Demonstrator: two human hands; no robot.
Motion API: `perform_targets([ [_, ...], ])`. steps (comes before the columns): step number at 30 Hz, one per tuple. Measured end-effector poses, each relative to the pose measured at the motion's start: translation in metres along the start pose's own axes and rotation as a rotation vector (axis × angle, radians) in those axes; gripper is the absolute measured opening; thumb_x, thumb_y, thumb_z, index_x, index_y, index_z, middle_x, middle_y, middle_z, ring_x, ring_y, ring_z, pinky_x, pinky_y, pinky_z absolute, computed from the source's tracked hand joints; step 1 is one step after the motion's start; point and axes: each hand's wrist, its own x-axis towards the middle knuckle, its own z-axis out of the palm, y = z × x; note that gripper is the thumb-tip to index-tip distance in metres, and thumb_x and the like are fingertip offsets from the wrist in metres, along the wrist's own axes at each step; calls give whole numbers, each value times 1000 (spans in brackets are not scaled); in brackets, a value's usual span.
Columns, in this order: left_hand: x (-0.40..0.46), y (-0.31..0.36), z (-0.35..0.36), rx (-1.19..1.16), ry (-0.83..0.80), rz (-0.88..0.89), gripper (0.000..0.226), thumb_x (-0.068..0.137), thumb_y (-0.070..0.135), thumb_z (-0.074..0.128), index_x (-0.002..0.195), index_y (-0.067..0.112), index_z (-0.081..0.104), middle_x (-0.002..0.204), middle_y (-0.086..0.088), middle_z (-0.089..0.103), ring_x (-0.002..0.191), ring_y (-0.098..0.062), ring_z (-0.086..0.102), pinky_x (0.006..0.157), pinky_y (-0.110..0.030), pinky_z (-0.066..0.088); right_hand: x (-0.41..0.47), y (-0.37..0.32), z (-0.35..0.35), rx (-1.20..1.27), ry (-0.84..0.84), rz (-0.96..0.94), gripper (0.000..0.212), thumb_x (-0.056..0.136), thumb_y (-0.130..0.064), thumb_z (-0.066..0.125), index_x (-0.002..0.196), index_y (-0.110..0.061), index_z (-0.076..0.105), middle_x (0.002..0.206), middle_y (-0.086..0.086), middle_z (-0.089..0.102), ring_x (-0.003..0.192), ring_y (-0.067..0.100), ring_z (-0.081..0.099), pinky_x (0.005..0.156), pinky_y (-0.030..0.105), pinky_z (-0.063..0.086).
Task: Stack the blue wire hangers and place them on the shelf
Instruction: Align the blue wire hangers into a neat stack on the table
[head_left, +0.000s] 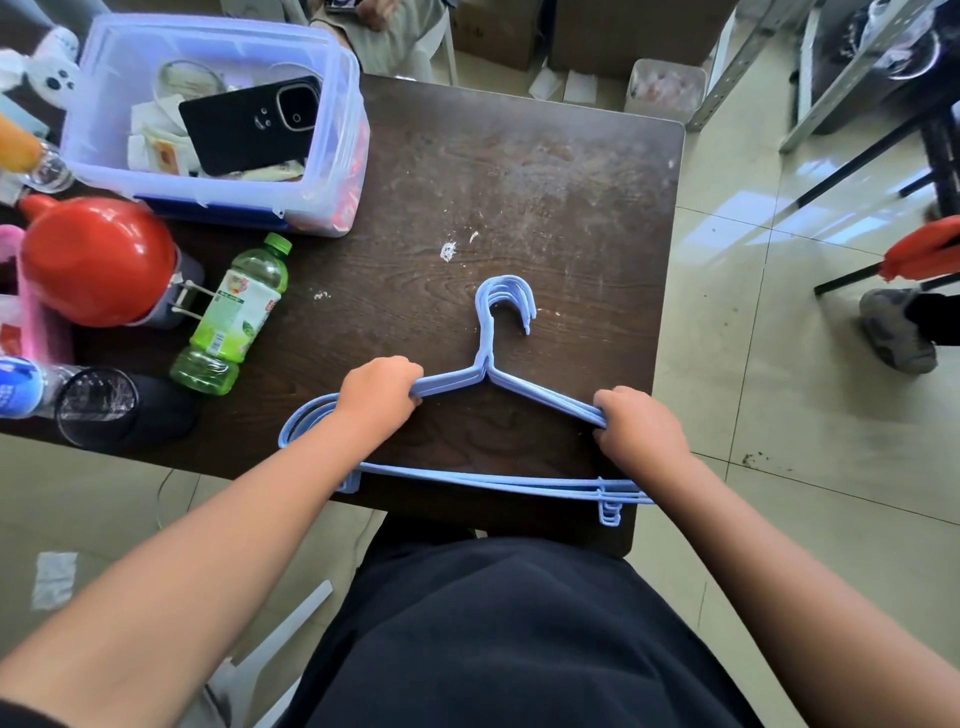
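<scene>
Hangers (498, 332) of blue wire lie bunched together as one stack on the near part of the dark wooden table (545, 171), hooks nested and pointing away from the person, bottom bars running along the table's near edge. The left hand (376, 392) is closed in a fist around the left sloping shoulders of the stack, and the right hand (636, 423) is closed the same way around the right shoulders, so both hands have the bundle gripped. The rounded left ends stick out past the left wrist, and small clips hang from the bottom bars at the right.

Left of the stack, a green drink bottle (234, 317) lies on its side, near a red rounded object (98, 260) and a clear glass (96, 405) at the table's left edge. Farther back on the left stands a clear plastic bin (332, 150) holding a black phone (249, 124) and papers. Tiled floor (753, 364) surrounds the table.
</scene>
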Motion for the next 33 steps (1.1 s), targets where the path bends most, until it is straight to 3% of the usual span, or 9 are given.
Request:
perform_targets([
  [4, -2, 2, 1, -8, 22, 42, 6, 89, 21, 60, 90, 17, 64, 93, -3, 63, 88, -27, 62, 68, -36, 46, -3, 3, 6, 23, 54, -45, 15, 79, -1, 53, 73, -14, 47, 78, 0, 45, 75, 24, 44, 48, 31, 24],
  [9, -5, 0, 1, 46, 45, 8, 13, 89, 33, 63, 88, 20, 62, 86, 0, 61, 82, -22, 59, 66, -34, 44, -5, 7, 4, 58, 77, -8, 6, 84, -14, 60, 79, -11, 63, 81, 4, 58, 76, 28, 54, 55, 31, 37],
  [14, -20, -38, -5, 42, -89, -292, 31, 79, 48, 71, 95, 23, 62, 100, 0, 64, 98, -25, 61, 78, -35, 49, -24, 32, 1, 68, 77, 116, 24, 82, -38, 70, 82, -15, 60, 82, 0, 58, 81, 25, 58, 57, 31, 39],
  [18, -38, -67, 0, -73, -275, -567, 40, 84, 49, 65, 105, 15, 63, 107, -10, 63, 100, -31, 63, 75, -35, 48, -40, 48, -1, 73, -137, 341, 28, 83, -42, 65, 89, -15, 60, 84, 4, 65, 79, 27, 62, 54, 28, 39],
  [21, -43, -74, 7, -215, -333, -670, 46, 84, 42, 69, 109, 3, 65, 87, -12, 61, 77, -29, 63, 62, -31, 48, -42, 47, 7, 105, -202, 384, 21, 86, -32, 59, 70, -18, 57, 71, 3, 60, 71, 27, 61, 47, 24, 32],
  [23, -45, -76, 14, -254, -307, -672, 40, 86, 34, 70, 108, 2, 67, 84, -13, 61, 80, -32, 65, 59, -32, 46, -41, 45, 11, 67, -175, 352, 18, 86, -22, 55, 69, -19, 53, 70, 4, 58, 69, 30, 58, 47, 26, 30],
  [27, -49, -76, 21, -196, -225, -582, 19, 91, 28, 63, 103, 14, 69, 96, -14, 66, 91, -34, 66, 74, -34, 54, -41, 45, 11, 48, -157, 330, 19, 85, -15, 52, 66, -20, 50, 71, 6, 58, 68, 31, 55, 48, 27, 31],
  [31, -51, -79, 27, -220, -192, -582, 13, 93, 29, 60, 96, 18, 66, 88, -10, 62, 85, -32, 65, 76, -37, 57, -44, 48, 13, 139, -167, 362, 22, 85, -18, 50, 63, -17, 51, 69, 6, 61, 69, 31, 61, 47, 26, 34],
  [33, -53, -84, 28, -271, -197, -613, 17, 90, 34, 63, 90, 17, 64, 87, -9, 63, 80, -31, 66, 75, -37, 58, -46, 49, 16, 292, -208, 426, 25, 87, -28, 52, 66, -15, 58, 69, 7, 68, 68, 28, 66, 51, 27, 44],
])
